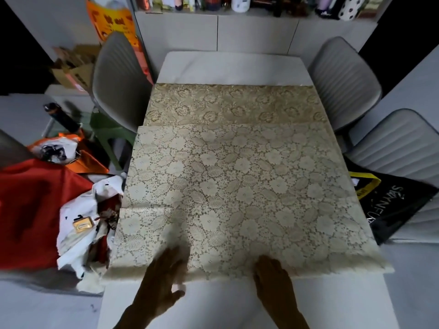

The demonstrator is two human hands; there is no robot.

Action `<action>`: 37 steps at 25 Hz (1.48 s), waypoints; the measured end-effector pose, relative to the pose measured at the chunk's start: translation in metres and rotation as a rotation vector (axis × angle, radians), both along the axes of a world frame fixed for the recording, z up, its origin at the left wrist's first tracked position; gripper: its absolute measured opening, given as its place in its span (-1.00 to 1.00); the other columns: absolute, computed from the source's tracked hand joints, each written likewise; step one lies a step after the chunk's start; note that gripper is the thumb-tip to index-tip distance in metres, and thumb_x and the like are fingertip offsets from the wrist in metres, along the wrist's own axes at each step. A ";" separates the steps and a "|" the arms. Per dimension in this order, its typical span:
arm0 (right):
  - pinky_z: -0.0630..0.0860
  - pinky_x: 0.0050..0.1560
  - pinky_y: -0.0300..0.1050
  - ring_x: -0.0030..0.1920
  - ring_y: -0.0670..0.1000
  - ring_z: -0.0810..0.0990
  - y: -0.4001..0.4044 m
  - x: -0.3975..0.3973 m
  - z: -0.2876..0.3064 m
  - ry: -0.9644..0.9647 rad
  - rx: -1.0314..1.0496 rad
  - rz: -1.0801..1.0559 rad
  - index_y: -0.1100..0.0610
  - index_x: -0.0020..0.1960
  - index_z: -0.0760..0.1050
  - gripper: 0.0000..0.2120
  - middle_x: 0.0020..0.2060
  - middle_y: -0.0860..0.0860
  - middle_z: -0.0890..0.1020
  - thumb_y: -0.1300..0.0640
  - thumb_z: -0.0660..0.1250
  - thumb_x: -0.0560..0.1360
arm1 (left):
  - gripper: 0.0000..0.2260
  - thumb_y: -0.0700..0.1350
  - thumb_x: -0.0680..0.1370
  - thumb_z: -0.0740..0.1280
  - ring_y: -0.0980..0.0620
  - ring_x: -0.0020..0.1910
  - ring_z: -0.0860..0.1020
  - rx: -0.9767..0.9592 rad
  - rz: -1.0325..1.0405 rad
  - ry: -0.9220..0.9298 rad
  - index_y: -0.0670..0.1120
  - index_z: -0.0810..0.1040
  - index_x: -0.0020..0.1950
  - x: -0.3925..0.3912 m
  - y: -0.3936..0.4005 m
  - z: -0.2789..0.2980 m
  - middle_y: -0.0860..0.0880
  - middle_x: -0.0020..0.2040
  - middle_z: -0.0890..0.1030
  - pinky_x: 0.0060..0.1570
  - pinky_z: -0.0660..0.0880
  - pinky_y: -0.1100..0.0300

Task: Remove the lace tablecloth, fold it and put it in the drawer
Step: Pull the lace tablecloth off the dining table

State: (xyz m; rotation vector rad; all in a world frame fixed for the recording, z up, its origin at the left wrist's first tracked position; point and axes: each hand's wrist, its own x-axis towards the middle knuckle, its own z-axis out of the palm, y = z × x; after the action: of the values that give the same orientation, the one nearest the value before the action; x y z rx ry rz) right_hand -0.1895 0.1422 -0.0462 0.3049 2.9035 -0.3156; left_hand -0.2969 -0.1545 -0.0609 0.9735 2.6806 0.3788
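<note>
A cream lace tablecloth (237,181) with a flower pattern lies folded in layers across the white table (232,67). A darker single layer shows along its far edge. My left hand (164,279) lies flat with spread fingers on the cloth's near edge, left of centre. My right hand (273,279) rests flat on the same near edge, right of centre. Neither hand grips the cloth. No drawer is in view.
Grey chairs stand at the left (118,86) and right (344,84) of the table, another at the right (399,148). A black bag (389,200) lies at the right. Red cloth (35,205), white bags and clutter fill the left. White cabinets (237,32) stand behind.
</note>
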 end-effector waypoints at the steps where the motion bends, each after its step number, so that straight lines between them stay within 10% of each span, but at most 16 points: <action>1: 0.59 -0.49 -0.04 -0.23 0.15 0.69 -0.001 0.004 0.003 0.001 0.001 -0.019 0.12 -0.29 0.64 -0.64 -0.14 0.08 0.71 0.24 0.70 -0.02 | -0.45 0.26 0.56 0.15 -0.23 0.28 0.54 0.015 0.023 0.028 -0.15 0.64 0.21 0.005 0.003 0.003 -0.16 0.32 0.57 0.10 0.60 -0.04; 3: 0.55 -0.57 -0.08 -0.32 0.12 0.66 -0.003 0.016 0.007 0.013 -0.013 -0.054 0.12 -0.37 0.59 -0.64 -0.21 0.06 0.71 0.28 0.69 -0.06 | -0.52 0.13 0.63 0.09 -0.13 0.08 0.67 0.089 0.089 0.011 -0.13 0.70 0.04 0.016 0.011 0.010 -0.12 0.12 0.69 -0.08 0.65 0.12; 5: 0.51 -0.62 -0.07 -0.38 0.12 0.64 -0.002 0.041 0.007 0.025 -0.033 -0.070 0.11 -0.42 0.57 -0.63 -0.26 0.05 0.70 0.26 0.70 -0.10 | -0.88 -0.04 0.43 0.50 0.01 -0.11 0.69 0.126 0.100 0.002 -0.06 0.69 -0.10 0.031 0.017 0.019 -0.01 -0.05 0.72 -0.22 0.61 0.27; 7: 0.53 -0.61 -0.03 -0.36 0.13 0.65 0.000 0.078 0.009 0.018 -0.049 -0.076 0.11 -0.39 0.60 -0.63 -0.20 0.02 0.72 0.21 0.70 -0.11 | -0.69 -0.15 0.18 0.67 0.12 -0.22 0.66 0.141 0.095 -0.129 -0.02 0.64 -0.19 0.065 0.018 0.024 0.08 -0.13 0.70 -0.30 0.55 0.36; 10: 0.61 -0.10 0.10 0.09 0.21 0.60 0.003 0.146 0.011 -0.219 -0.028 -0.081 0.09 0.04 0.64 -0.68 0.27 -0.15 0.49 0.05 0.52 0.31 | -0.74 -0.16 0.40 0.53 0.07 -0.01 0.65 0.069 0.151 -0.211 -0.08 0.62 0.06 0.138 0.014 0.026 0.05 0.10 0.66 -0.14 0.57 0.33; 13: 0.47 0.23 0.03 0.27 0.14 0.46 0.009 0.202 0.004 -0.345 -0.088 -0.047 0.03 0.28 0.50 -0.66 0.34 -0.01 0.43 0.02 0.29 0.52 | -0.74 0.06 0.55 0.31 0.08 0.21 0.59 0.085 0.169 -0.336 -0.03 0.63 0.15 0.206 0.012 0.029 0.05 0.29 0.55 0.02 0.53 0.38; 18: 0.34 0.28 -0.20 0.32 -0.01 0.40 0.015 0.216 0.024 -0.313 -0.086 -0.073 -0.08 0.35 0.37 -0.61 0.35 -0.07 0.38 -0.09 0.16 0.54 | -0.63 0.07 0.54 0.30 0.04 0.55 0.16 -0.048 0.226 -0.445 0.09 0.42 0.34 0.232 0.012 0.049 0.07 0.60 0.10 0.40 0.32 0.14; 30: 0.42 0.23 -0.16 0.29 -0.01 0.46 0.014 -0.114 0.039 -0.071 -0.312 -0.094 -0.02 0.36 0.37 -0.63 0.33 -0.06 0.44 0.10 0.21 0.56 | -0.60 0.05 0.58 0.28 -0.03 0.28 0.51 0.008 0.320 -0.311 0.03 0.37 0.41 -0.110 0.063 0.051 -0.01 0.31 0.54 0.23 0.43 0.15; 37: 0.34 0.34 0.16 0.52 0.21 0.12 0.051 -0.243 -0.009 -0.263 -0.008 -0.059 -0.08 0.59 -0.14 -0.02 0.59 0.01 -0.09 -0.21 0.42 0.41 | 0.01 0.04 0.42 0.48 -0.16 0.59 -0.08 -0.388 0.133 -0.224 0.09 -0.21 0.59 -0.237 0.076 0.012 -0.09 0.62 -0.15 0.47 0.00 -0.26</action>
State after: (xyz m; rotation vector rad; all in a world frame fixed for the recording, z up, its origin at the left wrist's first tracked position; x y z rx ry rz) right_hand -0.4328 0.1932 -0.0549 0.3996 2.6383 -0.2732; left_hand -0.5337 -0.0788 -0.0484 0.6033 2.4878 -0.0130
